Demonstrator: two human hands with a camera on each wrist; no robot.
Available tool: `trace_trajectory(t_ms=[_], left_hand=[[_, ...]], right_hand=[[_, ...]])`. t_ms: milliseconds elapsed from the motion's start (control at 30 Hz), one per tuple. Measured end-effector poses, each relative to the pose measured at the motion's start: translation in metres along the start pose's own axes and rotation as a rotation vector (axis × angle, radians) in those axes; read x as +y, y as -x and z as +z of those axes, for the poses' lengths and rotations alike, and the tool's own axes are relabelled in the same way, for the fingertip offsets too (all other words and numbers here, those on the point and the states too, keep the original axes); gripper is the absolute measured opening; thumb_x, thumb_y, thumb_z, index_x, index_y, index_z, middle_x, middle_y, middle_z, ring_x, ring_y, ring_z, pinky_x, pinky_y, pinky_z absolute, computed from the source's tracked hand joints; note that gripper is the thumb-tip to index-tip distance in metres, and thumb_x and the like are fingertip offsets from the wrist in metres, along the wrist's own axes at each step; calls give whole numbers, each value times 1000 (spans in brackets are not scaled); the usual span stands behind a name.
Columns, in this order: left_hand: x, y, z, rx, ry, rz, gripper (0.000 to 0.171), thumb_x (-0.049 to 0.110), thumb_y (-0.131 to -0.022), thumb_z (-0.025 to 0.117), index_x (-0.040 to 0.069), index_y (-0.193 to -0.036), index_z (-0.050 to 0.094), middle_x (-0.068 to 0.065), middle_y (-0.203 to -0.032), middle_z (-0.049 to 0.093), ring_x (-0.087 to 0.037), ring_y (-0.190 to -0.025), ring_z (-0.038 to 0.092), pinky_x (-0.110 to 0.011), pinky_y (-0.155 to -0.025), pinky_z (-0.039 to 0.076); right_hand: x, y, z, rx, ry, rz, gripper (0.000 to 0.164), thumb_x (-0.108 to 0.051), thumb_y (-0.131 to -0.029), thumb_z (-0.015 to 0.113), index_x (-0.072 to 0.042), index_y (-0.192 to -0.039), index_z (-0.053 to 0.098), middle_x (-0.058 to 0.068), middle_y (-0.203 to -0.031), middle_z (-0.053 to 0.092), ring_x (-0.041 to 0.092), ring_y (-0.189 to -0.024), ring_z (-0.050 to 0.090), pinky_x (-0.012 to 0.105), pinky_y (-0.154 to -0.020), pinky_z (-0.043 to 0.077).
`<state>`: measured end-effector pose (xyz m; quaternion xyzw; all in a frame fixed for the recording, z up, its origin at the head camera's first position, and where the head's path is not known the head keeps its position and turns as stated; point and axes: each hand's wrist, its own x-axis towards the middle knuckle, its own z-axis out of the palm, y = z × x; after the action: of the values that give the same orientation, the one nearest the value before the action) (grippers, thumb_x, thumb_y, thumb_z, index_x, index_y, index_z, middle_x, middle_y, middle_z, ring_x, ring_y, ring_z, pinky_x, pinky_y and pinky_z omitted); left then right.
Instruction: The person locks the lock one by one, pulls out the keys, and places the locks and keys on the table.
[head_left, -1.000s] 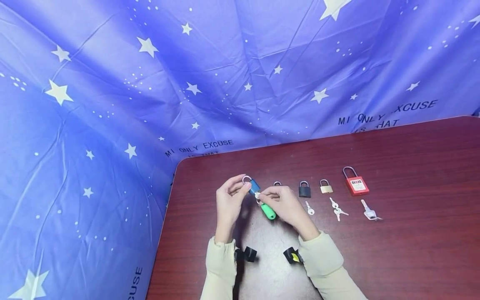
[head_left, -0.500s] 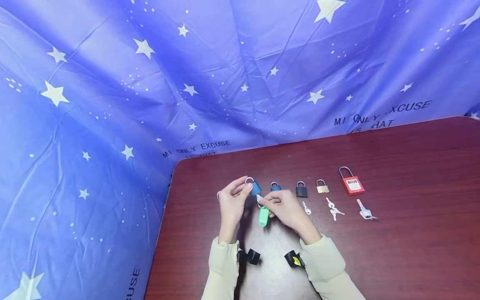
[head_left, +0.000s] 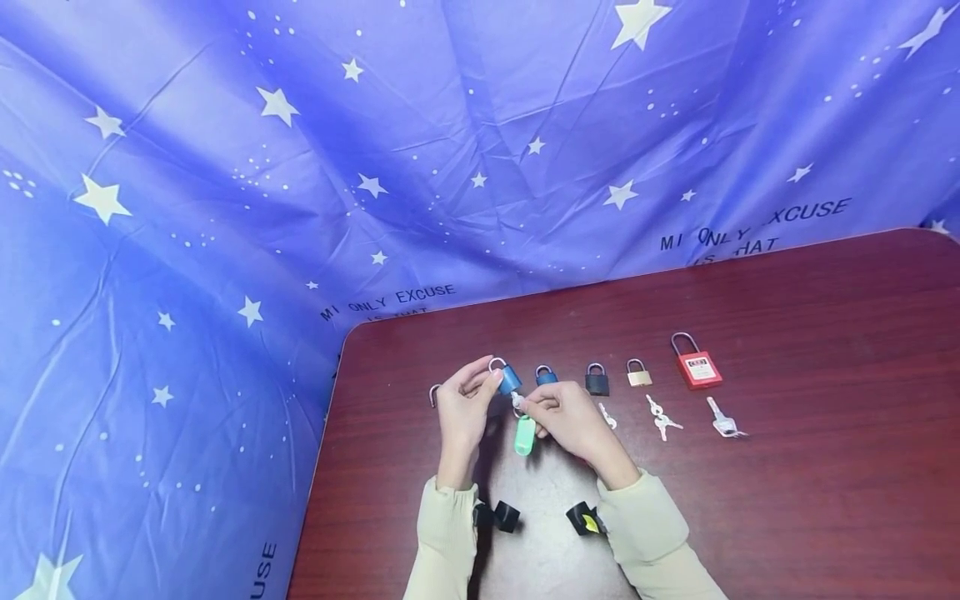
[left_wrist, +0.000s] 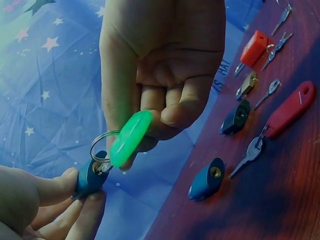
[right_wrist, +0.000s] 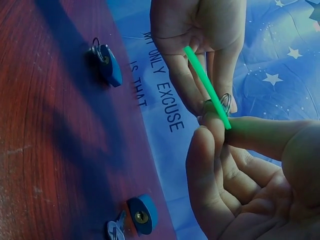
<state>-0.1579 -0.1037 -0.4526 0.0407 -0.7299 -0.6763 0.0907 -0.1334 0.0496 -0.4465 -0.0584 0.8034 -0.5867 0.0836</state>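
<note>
In the head view my left hand (head_left: 462,412) holds a small blue padlock (head_left: 509,380) off the table, its shackle pointing up and to the left. My right hand (head_left: 572,421) pinches a silver key (head_left: 517,401) at the padlock's underside. From that key's ring hangs a bright green tag (head_left: 525,436). In the left wrist view the key's end meets the keyhole face of the held padlock (left_wrist: 89,176); how deep it sits cannot be made out. The right wrist view shows the green tag (right_wrist: 207,87) edge-on, and fingers hide the lock.
Along the table stand another blue padlock (head_left: 546,377), a black padlock (head_left: 597,384), a brass padlock (head_left: 638,377) and a red padlock (head_left: 698,369), with keys in front. A red-tagged key (left_wrist: 290,110) lies nearby. A padlock's shackle (head_left: 433,395) shows beside my left hand.
The green tag has swung from a slant to hanging nearly straight down. The head view has shifted a little, baring a shackle left of my left hand. Both hands keep their hold.
</note>
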Motion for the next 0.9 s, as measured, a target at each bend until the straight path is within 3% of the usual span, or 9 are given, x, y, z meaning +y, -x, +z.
trace_trajectory(t_ms=[233,467,733,900], left_hand=[[0,-1,-1,5,22,-10,33,19,-77,71,5,-106,66,-14,-87,67,-17,-78,65,-31,-73,52],[0,-7,-10,139,124,-5,34,17,-77,71,2,-107,65,-16,-89,67,-16,-76,65,-33,-73,52],[-5,-8,-8,67,31,26,33,15,-75,72,1,-105,65,-18,-85,66,-13,-73,63,-30,-70,52],[-10,-10,-9,51,-49,33,31,12,-76,71,1,-104,65,-18,-85,66,-20,-75,64,-28,-68,52]], right_hand=[[-1,1,0,-2,-6,8,14,-21,-85,62,-8,-80,66,0,-62,60,24,-58,59,26,-52,44],[1,1,1,-34,9,2,14,-20,-85,62,-8,-81,67,0,-64,61,16,-55,56,25,-52,45],[2,0,1,-10,16,11,14,-19,-84,62,-6,-79,66,0,-60,59,17,-53,56,25,-50,44],[6,-1,6,22,121,37,13,-19,-84,63,-11,-73,64,-4,-58,58,15,-52,54,26,-50,43]])
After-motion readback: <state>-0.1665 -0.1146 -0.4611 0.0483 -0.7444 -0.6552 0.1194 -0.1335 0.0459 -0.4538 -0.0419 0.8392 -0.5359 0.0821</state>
